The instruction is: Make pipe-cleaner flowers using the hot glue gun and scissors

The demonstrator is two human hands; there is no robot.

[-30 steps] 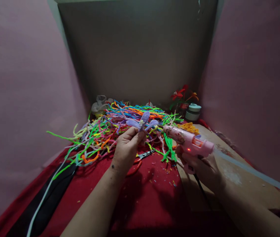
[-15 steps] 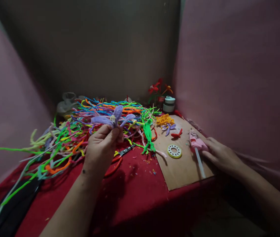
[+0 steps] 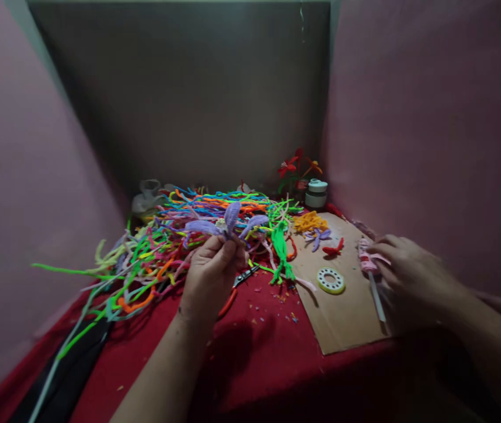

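Pinching purple flower (image 3: 228, 222), left hand (image 3: 211, 275) raised, right hand (image 3: 411, 276) on glue gun (image 3: 366, 260)

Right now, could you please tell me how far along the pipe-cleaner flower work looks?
Done: red and orange pipe-cleaner flowers stand at the back. In hand: the left hand pinches a purple pipe-cleaner flower; the right hand rests on the pink glue gun. Probably left: its stem, perhaps the green twisted piece.

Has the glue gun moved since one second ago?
Yes. The glue gun went right and down: from the air beside the flower to the cardboard's right edge, by the right hand.
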